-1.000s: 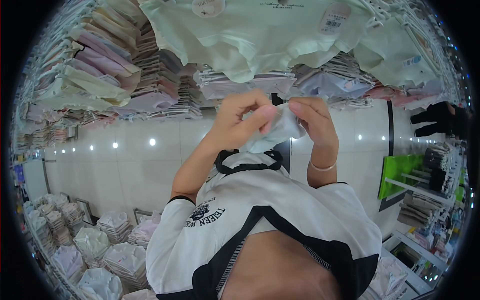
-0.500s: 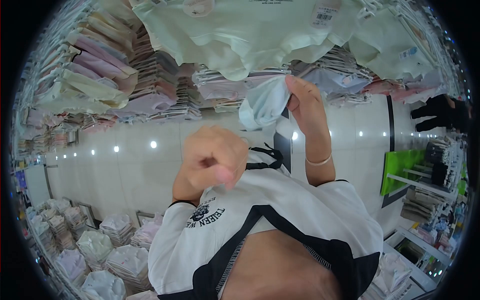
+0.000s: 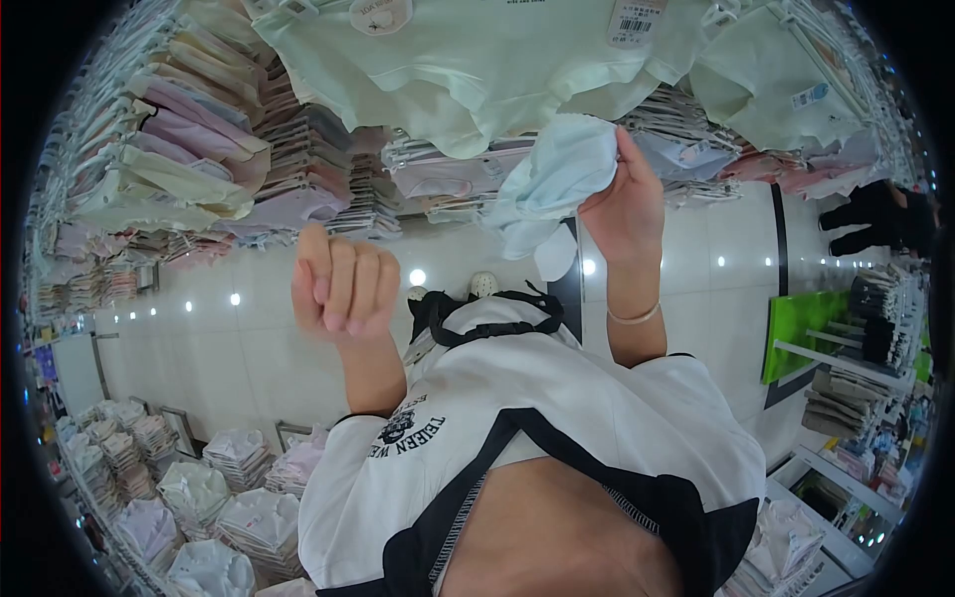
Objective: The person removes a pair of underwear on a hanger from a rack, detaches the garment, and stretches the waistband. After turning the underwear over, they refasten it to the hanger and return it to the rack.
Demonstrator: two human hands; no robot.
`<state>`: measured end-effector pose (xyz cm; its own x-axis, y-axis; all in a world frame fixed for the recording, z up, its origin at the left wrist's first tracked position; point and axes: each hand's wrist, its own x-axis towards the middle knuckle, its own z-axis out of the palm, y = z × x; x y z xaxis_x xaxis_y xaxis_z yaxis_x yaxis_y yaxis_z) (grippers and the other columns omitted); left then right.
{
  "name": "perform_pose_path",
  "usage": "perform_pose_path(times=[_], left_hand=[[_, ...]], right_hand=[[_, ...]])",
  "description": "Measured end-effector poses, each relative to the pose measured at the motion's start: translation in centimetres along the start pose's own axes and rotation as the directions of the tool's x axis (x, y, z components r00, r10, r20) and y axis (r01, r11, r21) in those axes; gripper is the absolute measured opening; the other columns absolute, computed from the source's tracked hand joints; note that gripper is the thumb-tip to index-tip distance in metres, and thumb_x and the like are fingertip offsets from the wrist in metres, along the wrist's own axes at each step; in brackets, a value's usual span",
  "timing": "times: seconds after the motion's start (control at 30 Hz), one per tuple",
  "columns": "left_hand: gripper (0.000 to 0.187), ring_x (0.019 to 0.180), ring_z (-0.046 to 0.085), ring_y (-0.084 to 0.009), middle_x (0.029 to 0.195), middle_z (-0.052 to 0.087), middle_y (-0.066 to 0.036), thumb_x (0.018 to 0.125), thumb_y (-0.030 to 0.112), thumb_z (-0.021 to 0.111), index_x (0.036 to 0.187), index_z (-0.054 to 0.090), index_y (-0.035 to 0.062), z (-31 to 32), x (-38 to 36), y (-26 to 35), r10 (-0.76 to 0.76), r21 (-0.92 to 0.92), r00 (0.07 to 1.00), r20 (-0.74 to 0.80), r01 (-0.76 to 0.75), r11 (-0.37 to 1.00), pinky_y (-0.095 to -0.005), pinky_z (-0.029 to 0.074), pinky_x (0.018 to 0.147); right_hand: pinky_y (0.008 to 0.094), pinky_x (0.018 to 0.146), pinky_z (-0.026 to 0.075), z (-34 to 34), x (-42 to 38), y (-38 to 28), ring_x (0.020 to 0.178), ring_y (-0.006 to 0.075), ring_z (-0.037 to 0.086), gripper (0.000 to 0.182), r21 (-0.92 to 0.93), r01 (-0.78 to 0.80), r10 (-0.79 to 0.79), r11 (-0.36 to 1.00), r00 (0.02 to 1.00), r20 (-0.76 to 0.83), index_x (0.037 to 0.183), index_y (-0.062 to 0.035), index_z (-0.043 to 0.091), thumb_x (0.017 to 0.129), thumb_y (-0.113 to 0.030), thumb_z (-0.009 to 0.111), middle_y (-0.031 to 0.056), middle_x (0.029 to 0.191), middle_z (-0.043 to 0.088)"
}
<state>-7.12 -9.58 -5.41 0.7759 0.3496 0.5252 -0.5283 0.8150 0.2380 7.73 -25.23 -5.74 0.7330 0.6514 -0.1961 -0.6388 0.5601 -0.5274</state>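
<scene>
My right hand is raised right of centre, thumb and fingers closed on the edge of a pale blue pair of briefs. The soft fabric hangs bunched to the left of the hand. A white rounded tag shows just under it. On the left side, my left hand is held up in the air with its fingers curled in. Nothing sticks out of it, and it touches no garment. Directly beyond the blue briefs hang large pale green briefs with a barcode label.
Racks of hung pastel underwear fill the far left and top. Folded stacks lie at the lower left. A green panel with display arms stands at the right. A person in dark clothes is further off at the right.
My left hand has moved left, away from my chest, and turned. My right hand has shifted slightly right and up, and the blue briefs are spread wider.
</scene>
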Motion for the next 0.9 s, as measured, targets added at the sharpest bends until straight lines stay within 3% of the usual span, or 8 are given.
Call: perform_pose_path(times=[0.2,0.3,0.4,0.47,0.6,0.7,0.83,0.9], left_hand=[[0.023,0.041,0.034,-0.0085,0.047,0.033,0.002,0.08,0.025,0.031,0.082,0.041,0.004,-4.1,-0.6,0.9,-0.111,-0.126,0.875,-0.471,0.058,0.99,-0.0195,0.025,0.041],[0.026,0.054,0.04,-0.011,0.06,0.04,-0.003,0.077,0.026,0.037,0.091,0.041,0.0039,-5.5,-1.1,0.5,-0.136,-0.054,0.819,-0.558,0.127,0.99,-0.0207,0.031,0.047],[0.04,0.075,0.046,-0.0162,0.081,0.046,-0.007,0.072,0.031,0.044,0.097,0.039,0.0008,-5.9,-1.7,-1.0,-0.036,0.324,0.867,-0.497,0.224,0.919,-0.0245,0.035,0.063],[0.042,0.085,0.045,-0.0172,0.093,0.046,-0.009,0.069,0.028,0.048,0.099,0.037,0.0018,-4.8,-1.4,-3.2,-0.027,0.764,0.902,-0.431,0.38,0.521,-0.0251,0.034,0.072],[0.028,0.082,0.047,-0.0197,0.092,0.048,-0.011,0.067,0.015,0.052,0.09,0.045,0.0011,-3.3,-1.4,-6.5,-0.156,0.985,0.986,-0.059,0.033,-0.168,-0.0254,0.036,0.067],[0.019,0.066,0.051,-0.0206,0.072,0.051,-0.014,0.069,0.012,0.048,0.082,0.049,-0.0008,-3.8,-1.5,-7.3,-0.41,0.96,0.868,-0.281,0.252,-0.124,-0.0258,0.038,0.055],[0.02,0.041,0.044,-0.0162,0.05,0.049,-0.009,0.074,0.018,0.046,0.068,0.05,-0.0004,-2.9,-0.7,-7.5,-0.189,0.928,0.909,-0.372,0.36,-0.096,-0.0247,0.032,0.042],[0.024,0.042,0.045,-0.014,0.051,0.051,-0.004,0.076,0.023,0.044,0.068,0.052,0.0019,-3.0,-0.7,-7.4,-0.093,0.853,0.868,-0.488,0.497,0.158,-0.0238,0.032,0.041]], right_hand=[[0.0275,0.064,0.041,0.7,-1.1,-0.5,0.071,0.0153,0.051,0.026,-0.064,0.095,-0.097,0.993,0.995,-0.024,0.09,-0.001,0.045,0.079,-0.023,0.037,0.0066,0.079,0.052],[0.0268,0.063,0.042,0.7,-1.4,-0.6,0.07,0.0165,0.052,0.026,-0.116,0.122,-0.119,0.986,0.992,0.029,0.089,0.0015,0.046,0.079,-0.021,0.037,0.0083,0.078,0.053],[0.0301,0.068,0.04,0.1,-1.5,-0.4,0.077,0.0193,0.051,0.029,-0.125,0.175,-0.149,0.977,0.97,0.19,0.092,0.0028,0.046,0.079,-0.021,0.035,0.0111,0.086,0.052],[0.0314,0.071,0.04,0.1,-1.6,-0.2,0.081,0.0203,0.051,0.029,-0.158,0.215,-0.166,0.964,0.946,0.278,0.092,0.0037,0.045,0.08,-0.02,0.034,0.0123,0.089,0.052],[0.0256,0.066,0.04,1.3,-1.7,1.0,0.073,0.0147,0.051,0.025,-0.284,0.334,-0.234,0.899,0.914,0.332,0.087,0.0056,0.048,0.079,-0.016,0.037,0.0098,0.082,0.053],[0.0218,0.062,0.04,1.7,-1.4,1.7,0.067,0.0096,0.048,0.024,-0.439,0.37,-0.257,0.819,0.92,0.296,0.083,0.0053,0.051,0.079,-0.015,0.04,0.0067,0.075,0.053],[0.0187,0.056,0.038,1.2,-0.7,1.5,0.061,0.0051,0.045,0.023,-0.659,0.405,-0.268,0.633,0.914,0.304,0.079,0.0039,0.053,0.078,-0.016,0.042,0.0025,0.067,0.052],[0.022,0.064,0.038,0.3,-0.8,1.3,0.07,0.0102,0.048,0.025,-0.821,0.368,-0.274,0.437,0.924,0.268,0.083,0.0039,0.053,0.079,-0.017,0.04,0.0069,0.075,0.054]])
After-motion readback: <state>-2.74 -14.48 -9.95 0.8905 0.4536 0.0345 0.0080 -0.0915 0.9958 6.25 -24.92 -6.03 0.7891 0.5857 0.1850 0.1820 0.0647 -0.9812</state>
